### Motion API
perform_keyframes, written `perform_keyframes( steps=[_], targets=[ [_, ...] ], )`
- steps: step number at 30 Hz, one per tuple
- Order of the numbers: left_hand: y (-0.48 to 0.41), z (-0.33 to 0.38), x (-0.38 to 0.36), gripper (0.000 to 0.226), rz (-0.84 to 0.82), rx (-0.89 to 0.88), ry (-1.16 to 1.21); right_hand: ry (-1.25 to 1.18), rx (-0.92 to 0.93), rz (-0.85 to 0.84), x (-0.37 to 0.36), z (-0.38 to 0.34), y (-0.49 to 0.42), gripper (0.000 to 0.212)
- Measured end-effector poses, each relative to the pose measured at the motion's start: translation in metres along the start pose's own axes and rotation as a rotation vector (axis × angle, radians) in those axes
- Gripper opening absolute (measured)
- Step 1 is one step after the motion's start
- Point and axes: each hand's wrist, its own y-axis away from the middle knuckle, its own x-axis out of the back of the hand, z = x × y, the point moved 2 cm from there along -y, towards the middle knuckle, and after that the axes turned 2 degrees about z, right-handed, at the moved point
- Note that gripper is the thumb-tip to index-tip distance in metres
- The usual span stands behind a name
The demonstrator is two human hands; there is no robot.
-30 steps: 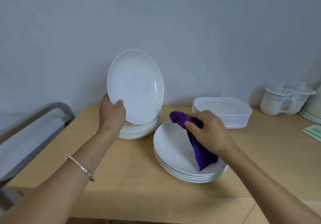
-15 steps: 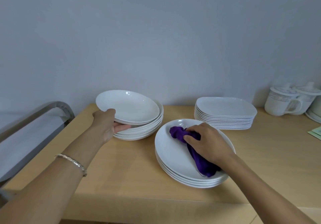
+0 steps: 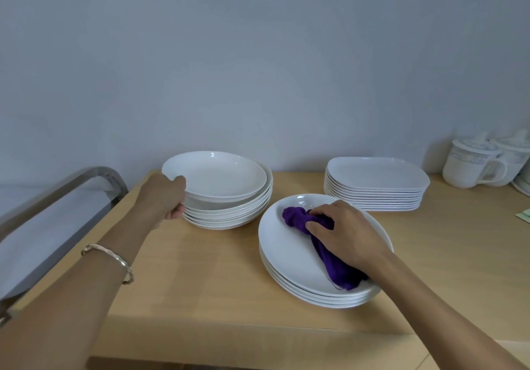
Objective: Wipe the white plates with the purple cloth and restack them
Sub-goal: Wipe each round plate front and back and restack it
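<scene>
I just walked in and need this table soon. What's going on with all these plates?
A person is cleaning plates. Their left hand grips a white plate by its rim atop the far-left stack. Their right hand holds the bunched purple cloth on the top plate of the nearer stack. The square plates behind sit untouched.

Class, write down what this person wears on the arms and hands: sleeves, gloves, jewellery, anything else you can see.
No sleeves or gloves show: both arms are bare as far as the picture reaches. Behind the left hand, the wrist carries one thin, pale metallic bangle with a slightly uneven, twisted look. The right hand shows no ring, watch or bracelet.
</scene>
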Motion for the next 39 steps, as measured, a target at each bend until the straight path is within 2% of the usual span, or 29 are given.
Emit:
perform_keyframes(
  steps=[4, 8, 12, 14, 16, 18, 21, 28, 30, 32, 34, 36, 39],
  targets=[
    [0.004, -0.010, -0.005, 0.032, -0.019, -0.005, 0.006, 0.003, 0.005, -0.004, -0.001, 0.001, 0.000, 0.029],
    [0.009, -0.009, -0.011, 0.053, -0.025, -0.078, -0.267, 0.007, -0.006, -0.007, 0.000, 0.001, 0.000, 0.030],
    [0.012, -0.010, -0.015, 0.081, 0.037, -0.061, -0.580, 0.003, -0.001, -0.005, -0.001, 0.001, -0.001, 0.030],
    [0.017, -0.007, -0.016, 0.086, 0.085, -0.082, -0.722, 0.001, -0.010, -0.010, -0.001, 0.000, 0.000, 0.030],
    [0.025, -0.002, -0.021, 0.087, 0.066, -0.164, -0.800, 0.006, -0.007, -0.010, -0.001, 0.000, 0.000, 0.031],
    [0.034, 0.001, -0.030, 0.087, -0.061, -0.255, -0.834, 0.015, -0.010, -0.006, 0.000, -0.002, 0.001, 0.032],
    [0.041, -0.004, -0.043, 0.100, -0.195, -0.280, -0.859, 0.036, -0.024, -0.009, 0.001, -0.004, 0.003, 0.035],
    [0.047, -0.007, -0.046, 0.103, -0.085, -0.429, -0.963, 0.163, -0.007, -0.072, 0.000, -0.007, 0.006, 0.049],
    [0.060, -0.005, -0.049, 0.117, -0.090, -0.547, -0.997, 0.221, 0.007, -0.099, -0.001, -0.006, 0.006, 0.054],
    [0.082, -0.007, -0.058, 0.133, -0.207, -0.679, -0.948, 0.261, 0.008, -0.132, -0.001, -0.005, 0.006, 0.055],
    [0.108, -0.014, -0.065, 0.138, -0.399, -0.717, -0.857, 0.298, 0.027, -0.167, -0.002, -0.004, 0.005, 0.056],
    [0.131, -0.020, -0.067, 0.133, -0.581, -0.668, -0.791, 0.309, 0.071, -0.208, 0.000, -0.005, 0.009, 0.056],
    [0.146, -0.019, -0.066, 0.127, -0.670, -0.566, -0.735, 0.235, 0.200, -0.327, 0.004, -0.020, 0.026, 0.054]
  ],
)
